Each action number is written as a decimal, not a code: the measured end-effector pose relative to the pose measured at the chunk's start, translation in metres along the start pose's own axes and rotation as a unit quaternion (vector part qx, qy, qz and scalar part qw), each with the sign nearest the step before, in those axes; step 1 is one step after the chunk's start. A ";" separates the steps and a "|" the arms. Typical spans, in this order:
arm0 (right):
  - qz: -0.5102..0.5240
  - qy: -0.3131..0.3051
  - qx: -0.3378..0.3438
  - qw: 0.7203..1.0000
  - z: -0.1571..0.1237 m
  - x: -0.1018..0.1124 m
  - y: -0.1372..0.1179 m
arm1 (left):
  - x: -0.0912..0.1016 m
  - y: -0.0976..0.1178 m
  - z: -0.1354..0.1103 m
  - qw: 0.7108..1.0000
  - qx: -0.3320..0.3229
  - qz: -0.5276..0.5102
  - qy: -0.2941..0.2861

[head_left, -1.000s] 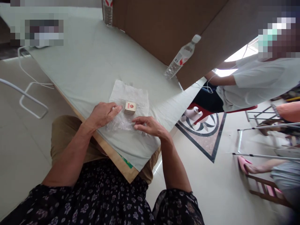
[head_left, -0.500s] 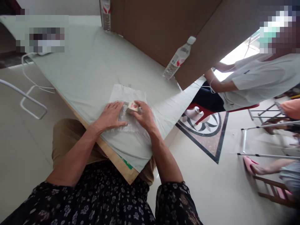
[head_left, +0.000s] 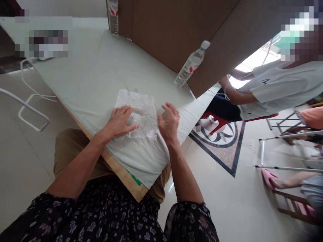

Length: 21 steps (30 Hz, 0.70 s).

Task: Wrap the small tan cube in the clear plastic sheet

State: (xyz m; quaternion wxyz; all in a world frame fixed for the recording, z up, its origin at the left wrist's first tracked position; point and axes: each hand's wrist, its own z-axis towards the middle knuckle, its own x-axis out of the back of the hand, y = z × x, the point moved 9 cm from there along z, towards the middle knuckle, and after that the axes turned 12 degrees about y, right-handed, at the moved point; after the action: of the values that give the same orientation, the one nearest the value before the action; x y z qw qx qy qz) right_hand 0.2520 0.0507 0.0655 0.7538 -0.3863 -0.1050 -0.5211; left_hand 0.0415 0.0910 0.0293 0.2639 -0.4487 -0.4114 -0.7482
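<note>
Since the left hand lies spread, grasping nothing, on the bubble wrap on the table, I judge light, even pressure best, the right hand half-curled around a mostly hidden small box just beside the wrap.

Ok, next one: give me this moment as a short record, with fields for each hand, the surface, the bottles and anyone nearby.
Left hand: palm down, fingers spread, on the bubble wrap sheet
Right hand: just right of the sheet, gripping a small box, mostly hidden by the hand
Surface: table covered with pale cloth
Bottles: nearer plastic bottle and farther plastic bottle, both beside the brown cardboard panel
Nearby: person in a white shirt, seated at right
</note>
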 end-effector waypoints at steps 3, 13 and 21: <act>0.050 -0.106 0.068 0.991 -0.004 -0.049 -0.037 | 0.001 0.011 0.017 1.000 -0.025 0.011 -0.003; -0.055 -0.242 0.038 0.968 -0.040 -0.078 -0.014 | -0.023 -0.017 0.024 0.995 0.002 0.068 -0.076; -0.079 -0.222 0.023 0.972 -0.049 -0.058 -0.004 | -0.006 -0.020 -0.004 0.994 0.036 0.084 -0.061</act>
State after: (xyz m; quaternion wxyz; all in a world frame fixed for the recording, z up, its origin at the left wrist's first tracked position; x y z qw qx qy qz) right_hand 0.2107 0.0574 0.0017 0.6765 -0.4652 -0.3119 -0.4781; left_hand 0.0273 0.0986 0.0150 0.3160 -0.5170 -0.4138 -0.6794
